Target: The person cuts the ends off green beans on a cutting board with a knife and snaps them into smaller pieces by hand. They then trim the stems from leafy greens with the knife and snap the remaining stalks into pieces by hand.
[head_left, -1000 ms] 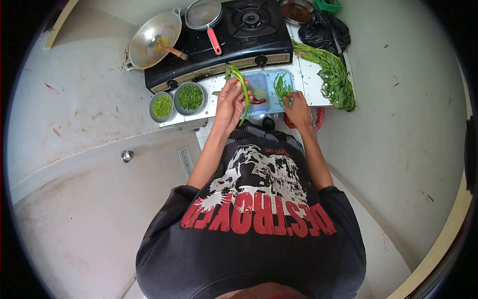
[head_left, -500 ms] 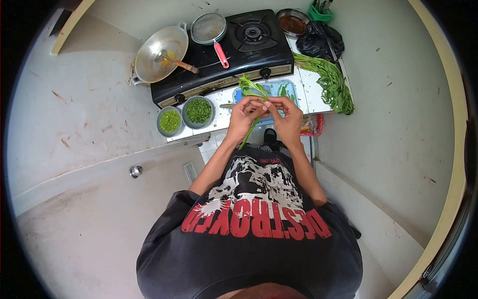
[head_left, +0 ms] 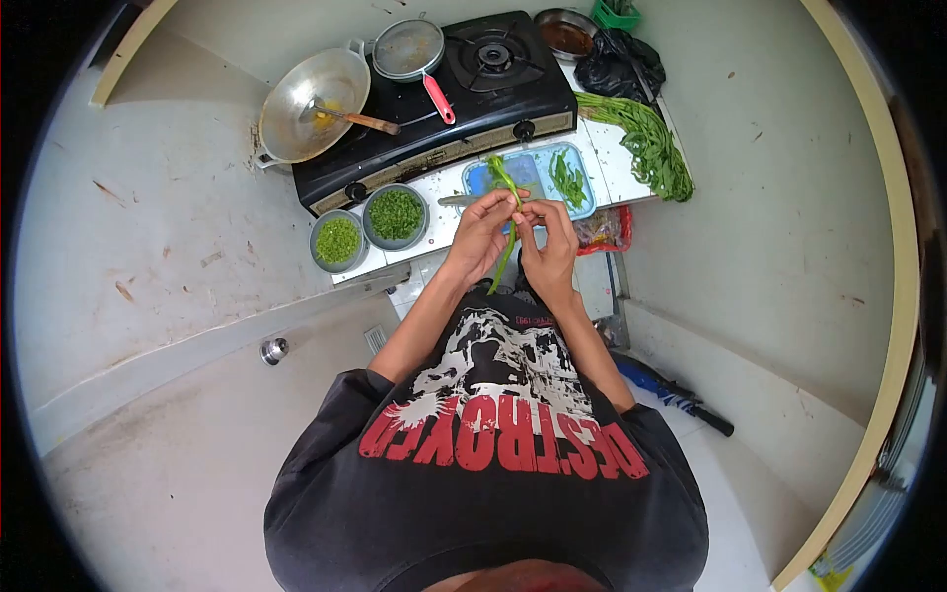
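A green leafy stalk (head_left: 505, 259) hangs between my two hands, its top rising over a blue cutting board and its lower end near my shirt. My left hand (head_left: 480, 237) has its fingertips closed on the stalk. From the other side my right hand (head_left: 548, 249) pinches the same stalk, close to my left fingertips. The blue board (head_left: 589, 205) lies on the white counter in front of the stove, with torn green leaves (head_left: 567, 181) on its right part. A knife (head_left: 456, 200) sticks out at the board's left edge.
Two grey bowls of chopped greens (head_left: 395, 215) (head_left: 337, 241) stand left of the board. Behind is a black stove (head_left: 434, 138) with a wok (head_left: 316, 104) and a red-handled strainer (head_left: 408, 49). A leafy bunch (head_left: 651, 158) and black bag (head_left: 617, 67) lie right.
Both hands have shifted slightly down, and the stalk's leafy top looks smaller. More leaves on the board are uncovered. The camera view has moved a little.
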### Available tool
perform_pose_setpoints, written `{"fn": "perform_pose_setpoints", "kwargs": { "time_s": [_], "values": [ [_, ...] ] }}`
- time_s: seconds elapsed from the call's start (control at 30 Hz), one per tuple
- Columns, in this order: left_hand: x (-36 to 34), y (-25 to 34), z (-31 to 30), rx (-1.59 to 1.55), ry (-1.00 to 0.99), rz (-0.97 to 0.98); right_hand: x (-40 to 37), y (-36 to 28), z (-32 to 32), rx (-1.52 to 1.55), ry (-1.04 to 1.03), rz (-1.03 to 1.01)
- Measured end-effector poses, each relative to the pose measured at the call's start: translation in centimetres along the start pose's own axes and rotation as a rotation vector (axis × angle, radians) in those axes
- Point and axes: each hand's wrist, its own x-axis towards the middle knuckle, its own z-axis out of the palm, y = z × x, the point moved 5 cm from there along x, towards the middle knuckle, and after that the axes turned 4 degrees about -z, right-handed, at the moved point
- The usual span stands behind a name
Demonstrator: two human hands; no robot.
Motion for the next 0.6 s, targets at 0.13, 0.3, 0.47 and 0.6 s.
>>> {"fn": "perform_pose_setpoints", "kwargs": {
  "time_s": [0.13,0.3,0.47,0.6],
  "values": [
    [-0.7,-0.5,0.0,0.050,-0.015,-0.057,-1.5,-0.2,0.1,-0.051,0.015,-0.008],
    [-1.2,-1.8,1.1,0.071,-0.005,-0.075,-3.0,-0.3,-0.3,-0.209,0.068,-0.043],
    [-0.6,-2.5,0.3,0.027,0.052,-0.123,-4.2,-1.1,-0.1,-0.165,0.010,-0.073],
    [0.4,-0.9,0.0,0.125,0.124,-0.031,-4.5,0.0,-1.4,-0.023,0.110,0.016]
  ]
}}
